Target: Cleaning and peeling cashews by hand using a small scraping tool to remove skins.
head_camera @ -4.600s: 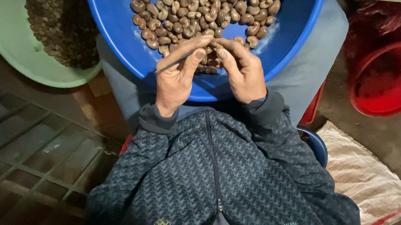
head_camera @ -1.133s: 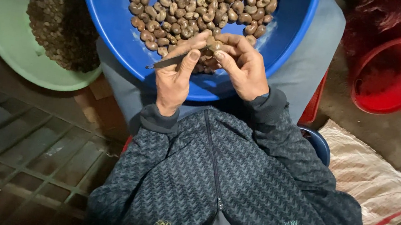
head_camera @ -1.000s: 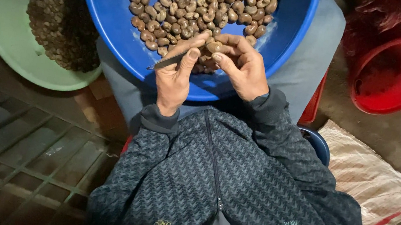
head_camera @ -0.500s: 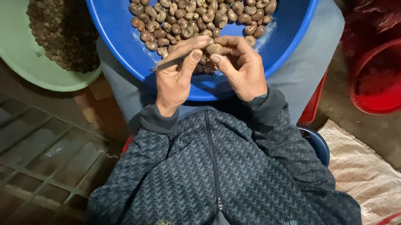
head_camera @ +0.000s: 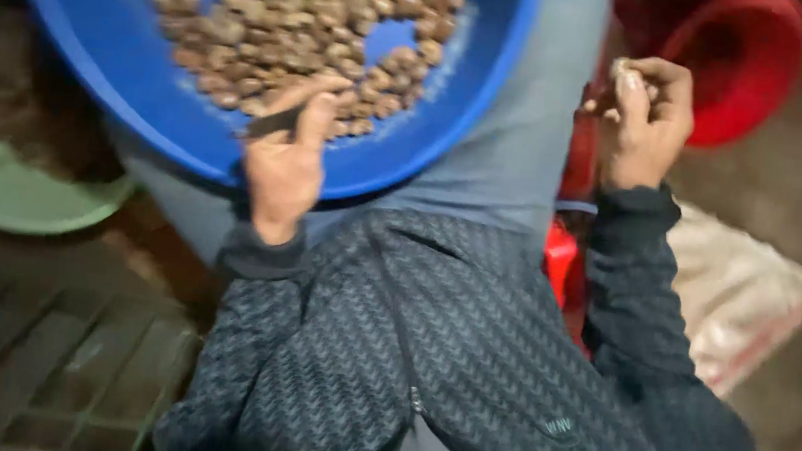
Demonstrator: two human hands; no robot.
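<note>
Over a blue basin, left hand grips a blade; right hand pinches a nut.

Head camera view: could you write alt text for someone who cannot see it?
A person's left hand holds a small dark tool over a blue basin of brown nuts, while the right hand lifts one pale piece beside a red bucket.

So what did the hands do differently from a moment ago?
The right hand left the blue basin and swung out to the right, toward the red bucket, pinching something small and pale. The left hand stayed at the basin's rim, a thin dark tool under its fingers. The nuts still fill the basin, and the green bowl stayed put.
</note>
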